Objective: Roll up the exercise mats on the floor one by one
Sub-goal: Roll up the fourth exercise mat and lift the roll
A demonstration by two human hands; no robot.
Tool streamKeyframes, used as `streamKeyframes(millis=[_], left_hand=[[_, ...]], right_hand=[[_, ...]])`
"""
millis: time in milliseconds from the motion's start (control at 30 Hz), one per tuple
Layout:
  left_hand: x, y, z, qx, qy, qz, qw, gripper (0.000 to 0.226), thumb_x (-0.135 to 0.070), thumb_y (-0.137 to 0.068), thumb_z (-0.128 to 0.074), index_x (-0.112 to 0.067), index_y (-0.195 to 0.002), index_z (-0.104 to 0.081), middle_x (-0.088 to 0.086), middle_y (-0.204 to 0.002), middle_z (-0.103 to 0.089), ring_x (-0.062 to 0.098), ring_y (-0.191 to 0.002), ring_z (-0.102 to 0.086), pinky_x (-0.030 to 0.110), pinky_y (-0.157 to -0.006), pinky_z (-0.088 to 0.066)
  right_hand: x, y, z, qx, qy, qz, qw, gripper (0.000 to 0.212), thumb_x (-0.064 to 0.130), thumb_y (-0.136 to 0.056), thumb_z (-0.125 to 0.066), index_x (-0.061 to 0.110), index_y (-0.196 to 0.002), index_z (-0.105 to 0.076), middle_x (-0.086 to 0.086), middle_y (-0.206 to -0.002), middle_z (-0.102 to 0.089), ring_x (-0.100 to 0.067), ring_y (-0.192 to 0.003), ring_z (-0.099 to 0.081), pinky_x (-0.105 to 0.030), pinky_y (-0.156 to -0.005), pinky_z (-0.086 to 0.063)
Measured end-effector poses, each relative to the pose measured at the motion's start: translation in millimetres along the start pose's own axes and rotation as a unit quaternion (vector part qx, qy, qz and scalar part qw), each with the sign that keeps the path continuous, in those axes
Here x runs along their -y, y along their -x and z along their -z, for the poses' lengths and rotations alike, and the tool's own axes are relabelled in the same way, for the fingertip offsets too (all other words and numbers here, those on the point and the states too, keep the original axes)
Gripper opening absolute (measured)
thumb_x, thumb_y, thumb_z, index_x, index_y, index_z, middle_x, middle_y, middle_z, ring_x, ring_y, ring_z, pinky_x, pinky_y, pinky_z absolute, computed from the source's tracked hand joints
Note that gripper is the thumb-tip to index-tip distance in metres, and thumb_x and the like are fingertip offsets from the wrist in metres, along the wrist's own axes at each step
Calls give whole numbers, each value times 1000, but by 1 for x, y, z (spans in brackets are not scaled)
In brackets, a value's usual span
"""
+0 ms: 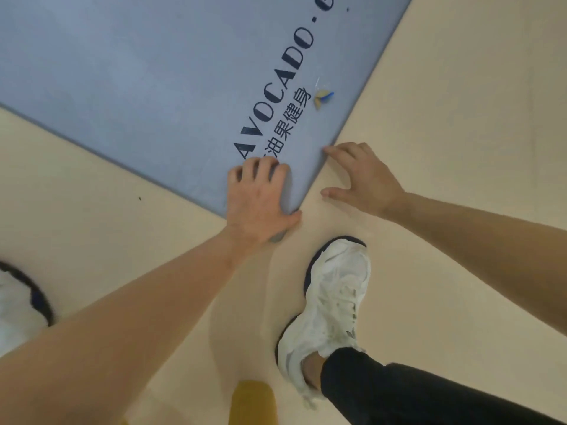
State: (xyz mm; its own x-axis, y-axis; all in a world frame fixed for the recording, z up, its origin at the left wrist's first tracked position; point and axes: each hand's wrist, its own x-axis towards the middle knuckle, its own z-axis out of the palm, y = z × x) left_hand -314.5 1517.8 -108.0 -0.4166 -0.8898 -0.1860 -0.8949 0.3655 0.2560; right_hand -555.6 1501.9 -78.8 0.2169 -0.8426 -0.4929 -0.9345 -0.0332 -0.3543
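A blue-grey exercise mat (138, 87) lies flat on the beige floor, with dark "AVOCADO" lettering along its near end. My left hand (260, 197) lies over the mat's near corner. Its fingers are bent on top of the mat, its thumb is hooked round the corner's edge, and a bit of grey mat shows under the palm. My right hand (362, 179) is spread on the floor just right of that corner. Its fingertips touch the mat's right edge and its thumb points toward the corner.
A small yellow-and-blue scrap in clear wrapping (322, 98) lies on the mat near its right edge. My foot in a white sneaker (334, 302) stands on the floor just below the hands. Another shoe (21, 302) shows at the left edge. Something yellow (254, 403) is at the bottom.
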Motion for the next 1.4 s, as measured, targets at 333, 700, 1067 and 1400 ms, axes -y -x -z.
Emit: streamKeyframes(millis=[333, 700, 1067, 1400], left_hand=[[-6, 26, 78, -109, 132, 86, 981, 34, -41, -73, -46, -17, -58, -63, -1, -52, -57, 25, -46, -51, 25, -52, -36], [95, 160, 224, -150, 107, 130, 974, 44, -47, -78, -43, -15, -64, -69, 3, -53, -61, 22, -48, -53, 30, -52, -49], [176, 286, 341, -155, 13, 224, 962, 21, -44, -87, -62, -34, -89, -81, -16, -78, -75, 15, -75, -69, 32, -72, -53], [197, 354, 355, -233, -37, 264, 935, 63, -68, -75, -45, -27, -114, -73, -8, -98, -73, 20, -99, -65, 40, -106, -33]], right_hand=[[53, 10, 53, -88, 51, 91, 991, 79, 68, -76, -73, 16, -135, -65, -17, -122, -55, -37, -108, -52, -47, -94, -49], [176, 42, 81, -224, 19, 137, 965, 79, 91, -79, -37, 28, -105, -78, 3, -101, -68, -24, -101, -59, -33, -86, -21], [345, 72, 57, -242, -168, 121, 948, 50, 62, -90, -63, 19, -64, -61, 6, -66, -59, -15, -67, -57, -32, -68, -39], [458, 105, 76, -276, 9, 163, 947, 68, 70, -94, -47, 15, -57, -60, 4, -55, -53, -17, -58, -52, -28, -53, -25]])
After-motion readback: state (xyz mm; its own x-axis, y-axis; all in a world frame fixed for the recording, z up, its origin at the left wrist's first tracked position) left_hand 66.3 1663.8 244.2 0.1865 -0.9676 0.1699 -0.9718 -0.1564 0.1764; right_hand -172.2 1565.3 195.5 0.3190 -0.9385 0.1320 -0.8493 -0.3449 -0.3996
